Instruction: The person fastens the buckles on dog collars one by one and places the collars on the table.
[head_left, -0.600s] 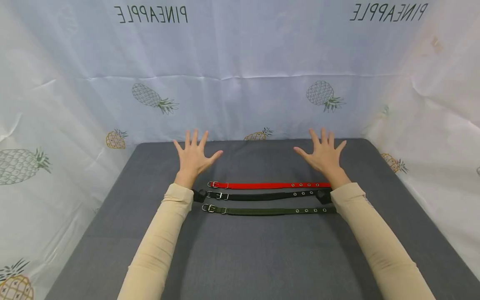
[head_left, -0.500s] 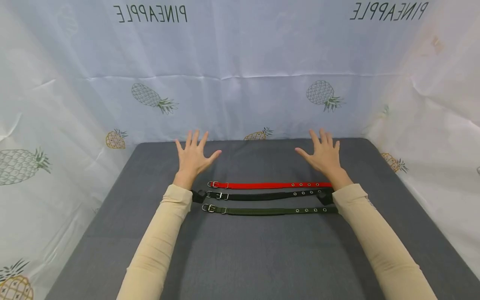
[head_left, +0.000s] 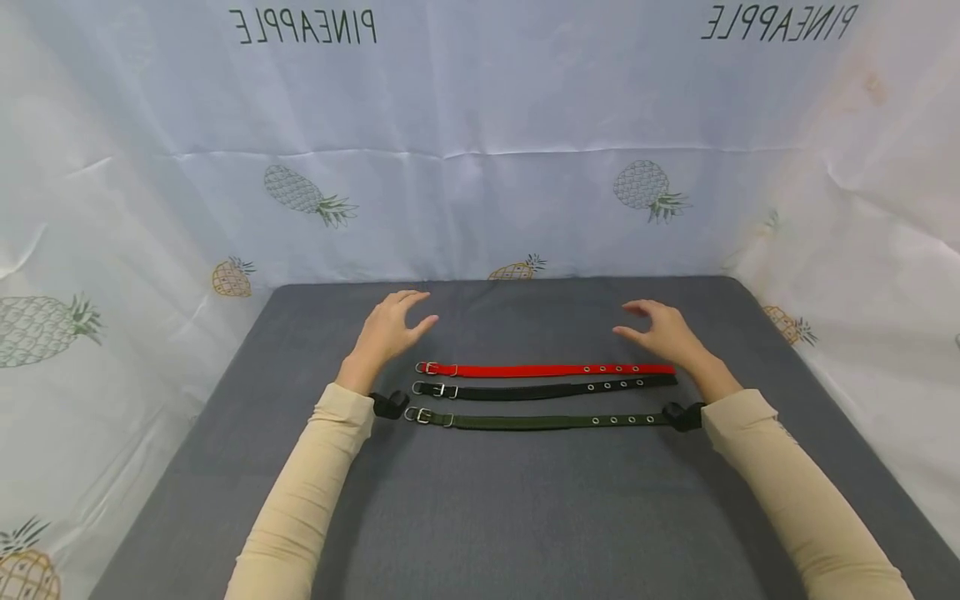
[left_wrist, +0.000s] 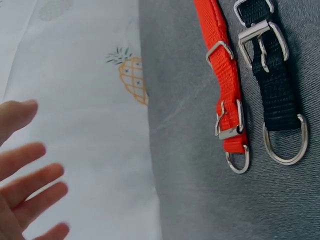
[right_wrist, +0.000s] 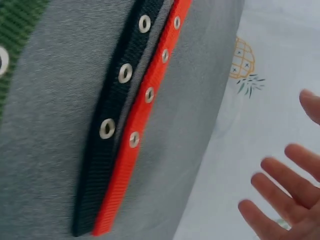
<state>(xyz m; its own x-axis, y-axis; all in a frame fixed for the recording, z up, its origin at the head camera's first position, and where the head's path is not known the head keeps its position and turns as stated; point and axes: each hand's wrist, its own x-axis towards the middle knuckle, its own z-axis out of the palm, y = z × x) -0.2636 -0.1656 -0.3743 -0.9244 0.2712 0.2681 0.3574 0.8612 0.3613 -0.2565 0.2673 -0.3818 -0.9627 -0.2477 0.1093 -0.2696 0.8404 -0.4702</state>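
Now left grip [head_left: 385, 331], right grip [head_left: 666, 331] narrower than before.

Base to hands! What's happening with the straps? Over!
Left hand, right hand: empty, not touching straps. Red strap, black strap, green strap: side by side on table. Black wristband blocks green strap's right end in head view.

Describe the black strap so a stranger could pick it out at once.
Near the middle of the grey table, look between the red strap on the far side and the green strap on the near side. The black strap lies there, closer to the red one. Its black colour sets it apart from both.
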